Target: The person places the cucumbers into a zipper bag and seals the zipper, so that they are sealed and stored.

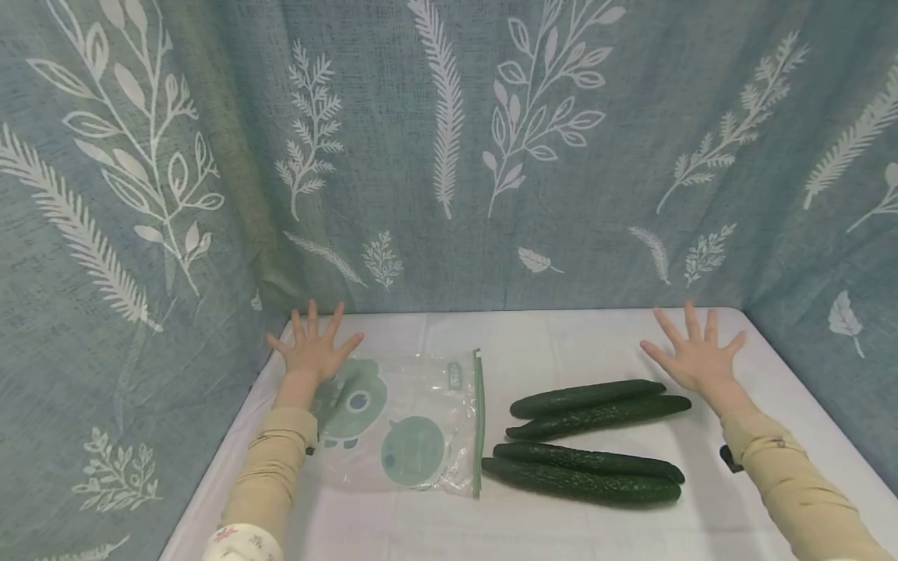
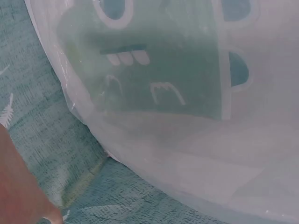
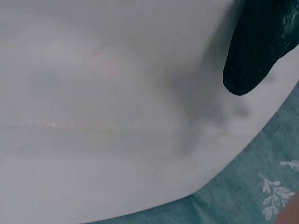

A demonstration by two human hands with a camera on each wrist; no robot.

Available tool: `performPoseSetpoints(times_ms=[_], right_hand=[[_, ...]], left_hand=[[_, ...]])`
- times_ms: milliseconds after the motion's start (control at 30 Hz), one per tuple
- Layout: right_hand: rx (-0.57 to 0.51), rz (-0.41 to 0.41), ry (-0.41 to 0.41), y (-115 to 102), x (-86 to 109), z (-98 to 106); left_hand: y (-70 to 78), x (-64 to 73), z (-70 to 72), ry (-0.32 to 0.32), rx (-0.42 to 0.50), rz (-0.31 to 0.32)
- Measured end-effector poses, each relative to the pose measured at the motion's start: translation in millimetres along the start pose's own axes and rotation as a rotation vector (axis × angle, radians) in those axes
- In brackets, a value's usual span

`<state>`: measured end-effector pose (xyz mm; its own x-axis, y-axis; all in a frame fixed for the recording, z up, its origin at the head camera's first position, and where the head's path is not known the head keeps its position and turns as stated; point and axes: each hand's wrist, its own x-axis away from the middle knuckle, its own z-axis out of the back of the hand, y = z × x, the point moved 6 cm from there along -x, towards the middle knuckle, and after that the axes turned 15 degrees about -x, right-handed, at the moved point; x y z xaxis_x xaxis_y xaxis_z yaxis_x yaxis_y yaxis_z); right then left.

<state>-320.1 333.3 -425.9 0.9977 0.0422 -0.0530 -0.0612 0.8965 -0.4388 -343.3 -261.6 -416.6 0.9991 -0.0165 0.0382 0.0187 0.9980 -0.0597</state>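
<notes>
A blue-green curtain [image 1: 393, 156] hangs across the far side of the bench [image 1: 582, 538] and along both flanks, soft folds gathering toward the corners. White plant prints cover it: a tall feathery frond [image 1: 447, 117] near the middle of the back, a broad leafy spray [image 1: 153, 144] over on the left, one small leaf [image 1: 844, 315] low on the right. The bench top is white, rounded at its far right corner, a faint line [image 3: 60, 125] running across part of it.

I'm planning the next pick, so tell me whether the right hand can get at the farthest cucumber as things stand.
Probably yes: the right hand is spread open, holding nothing, close to one end of the farthest cucumber, and nothing appears to lie between them.
</notes>
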Motion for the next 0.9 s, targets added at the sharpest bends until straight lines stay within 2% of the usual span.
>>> performPoseSetpoints(times_ms=[533,900], right_hand=[[0.039,0.144,-0.006,-36.1,6.6,-24.0],[0.033,0.237,0.014,-51.4,15.5,-42.5]], left_hand=[[16.2,-1.2,-0.9,0.043,-0.076,-0.081],[29.2,4.6,-1.3,0.062,-0.044,-0.128]])
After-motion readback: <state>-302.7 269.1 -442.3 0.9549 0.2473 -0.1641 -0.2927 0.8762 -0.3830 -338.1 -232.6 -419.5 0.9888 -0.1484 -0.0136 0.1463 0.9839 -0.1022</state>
